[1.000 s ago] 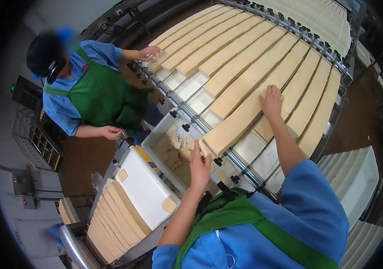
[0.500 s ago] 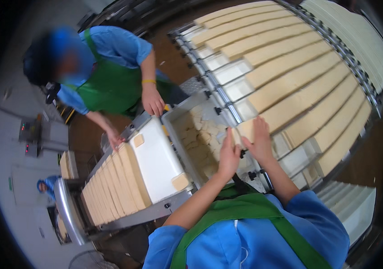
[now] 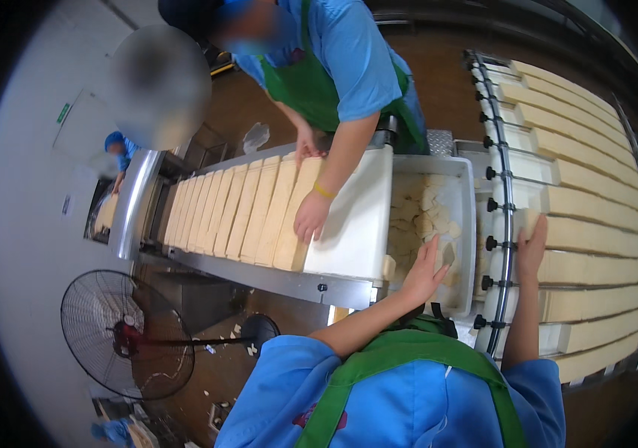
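Observation:
Over the white bin (image 3: 471, 224), my left hand (image 3: 422, 280) is open, its fingers stretched and the thumb apart. Broken cream-coloured pieces (image 3: 409, 213) lie in that bin. At the near-side ends of the long cream-coloured rows (image 3: 595, 231), my right hand (image 3: 532, 254) has thumb and fingers around a small cream-coloured piece (image 3: 530, 219). It is beside the metal rail (image 3: 507, 201) with black knobs. What the piece is made of cannot be told.
A co-worker in a green apron (image 3: 319, 97) leans over a conveyor (image 3: 349, 231), hands on its cream-coloured strips (image 3: 259, 205). One small piece (image 3: 388, 267) sits at the belt's corner. A standing fan (image 3: 126, 336) is at the lower left.
The view has swung left. My hands, earlier together at a piece by the rail, are now apart: the left over the bin, the right at the rows. The co-worker's arm reaches across the strips.

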Available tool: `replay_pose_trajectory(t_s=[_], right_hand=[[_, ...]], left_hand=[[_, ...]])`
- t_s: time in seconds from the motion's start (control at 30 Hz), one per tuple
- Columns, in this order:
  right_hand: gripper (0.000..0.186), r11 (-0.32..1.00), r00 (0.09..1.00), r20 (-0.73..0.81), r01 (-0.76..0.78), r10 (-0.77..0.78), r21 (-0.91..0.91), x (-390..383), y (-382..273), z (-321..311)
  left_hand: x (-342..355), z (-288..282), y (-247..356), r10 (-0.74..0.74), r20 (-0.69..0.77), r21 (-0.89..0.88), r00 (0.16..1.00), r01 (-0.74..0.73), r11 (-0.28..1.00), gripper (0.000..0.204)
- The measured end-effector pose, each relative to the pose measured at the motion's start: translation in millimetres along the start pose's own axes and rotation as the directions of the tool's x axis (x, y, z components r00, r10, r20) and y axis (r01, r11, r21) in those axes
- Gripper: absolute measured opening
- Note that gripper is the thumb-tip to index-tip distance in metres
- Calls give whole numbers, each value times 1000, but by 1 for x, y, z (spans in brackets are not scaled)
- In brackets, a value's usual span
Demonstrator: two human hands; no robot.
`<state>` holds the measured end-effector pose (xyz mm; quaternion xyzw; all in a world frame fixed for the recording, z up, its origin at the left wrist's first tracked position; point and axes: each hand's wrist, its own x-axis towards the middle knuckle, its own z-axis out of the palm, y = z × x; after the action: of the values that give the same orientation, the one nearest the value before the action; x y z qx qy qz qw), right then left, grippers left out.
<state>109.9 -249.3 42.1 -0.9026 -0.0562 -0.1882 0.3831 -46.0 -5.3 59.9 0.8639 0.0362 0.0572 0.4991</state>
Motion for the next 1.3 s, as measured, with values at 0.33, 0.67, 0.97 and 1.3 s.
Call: replay_pose_trajectory(t_s=[0.33,0.67,0.97,1.3], right_hand=[[75,655,924,103,-180,369,-734,15,31,38],[80,668,890,111,-244,442,-703,40,54,41],[32,929,693,620,310,-368,205,-79,-191,110],[64,717,381,623,512,-683,472,-58,-346,329]], left_hand=[[-90,-66,-66,-300,-110,-236,948,268,934,58],[-158,-170,-201,-474,-711,-163,519,534,830,50],[-126,-240,-247,-425,-728,-19,537,604,796,83],[-120,-258,-223,-529,-548,-172,648,531,829,81]])
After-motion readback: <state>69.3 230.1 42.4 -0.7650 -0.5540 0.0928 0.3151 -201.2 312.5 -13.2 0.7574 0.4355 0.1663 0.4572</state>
